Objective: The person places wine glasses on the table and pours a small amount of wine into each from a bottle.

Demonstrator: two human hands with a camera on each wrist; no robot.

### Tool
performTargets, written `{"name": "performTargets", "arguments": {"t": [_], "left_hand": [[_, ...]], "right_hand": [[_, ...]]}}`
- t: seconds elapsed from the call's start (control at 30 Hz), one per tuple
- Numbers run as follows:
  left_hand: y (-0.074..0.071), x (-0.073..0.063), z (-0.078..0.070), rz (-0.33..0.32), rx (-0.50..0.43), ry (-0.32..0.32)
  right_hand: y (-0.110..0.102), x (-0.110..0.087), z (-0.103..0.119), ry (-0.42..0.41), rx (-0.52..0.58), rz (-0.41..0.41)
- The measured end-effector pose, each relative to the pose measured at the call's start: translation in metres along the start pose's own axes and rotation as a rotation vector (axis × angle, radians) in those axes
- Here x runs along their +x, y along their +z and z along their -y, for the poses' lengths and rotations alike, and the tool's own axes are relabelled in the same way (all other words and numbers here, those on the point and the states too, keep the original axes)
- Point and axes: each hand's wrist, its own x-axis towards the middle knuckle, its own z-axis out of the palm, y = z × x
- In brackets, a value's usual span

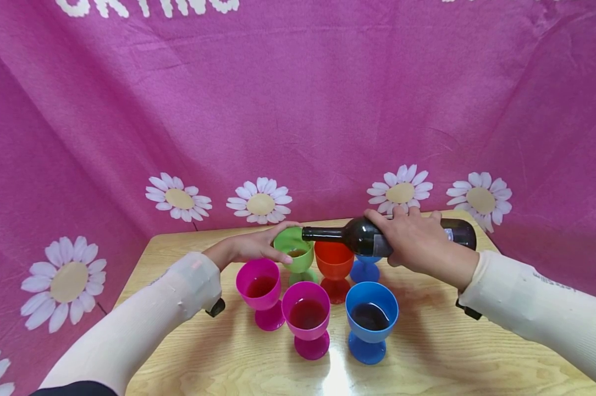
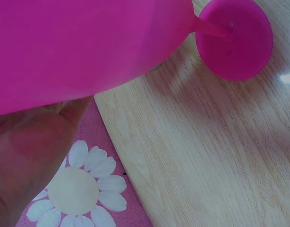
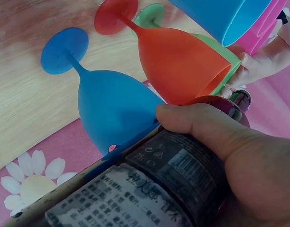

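Observation:
My right hand (image 1: 419, 242) grips a dark glass wine bottle (image 1: 362, 234) by its body. It lies nearly level, neck pointing left, mouth at the rim of a green goblet (image 1: 305, 264). Some brownish liquid shows in that goblet. My left hand (image 1: 255, 246) holds the green goblet's bowl, thumb in front and the other fingers behind. In the right wrist view, the bottle's printed label (image 3: 178, 163) faces the camera, with my thumb along the glass. A pink goblet (image 2: 112, 42) hides most of my left hand in the left wrist view.
Close under the bottle stand an orange goblet (image 1: 334, 263) and a blue goblet (image 1: 364, 272). Nearer me are two pink goblets (image 1: 259, 301) (image 1: 308, 332) and another blue goblet (image 1: 369, 333), all holding dark liquid. Behind the wooden table (image 1: 204, 352) hangs a pink flowered cloth (image 1: 298, 110).

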Motion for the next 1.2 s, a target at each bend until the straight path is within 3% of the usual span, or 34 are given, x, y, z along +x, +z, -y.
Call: {"name": "performTargets", "arguments": {"t": [0.43, 1.2], "left_hand": [[-0.001, 0.0018, 0.0017, 0.025, -0.012, 0.028], [-0.0011, -0.0012, -0.001, -0.003, 0.044, 0.009]], "right_hand": [[-0.0017, -0.0006, 0.0012, -0.01, -0.01, 0.002], [-0.0017, 0.0004, 0.0017, -0.011, -0.02, -0.003]]}}
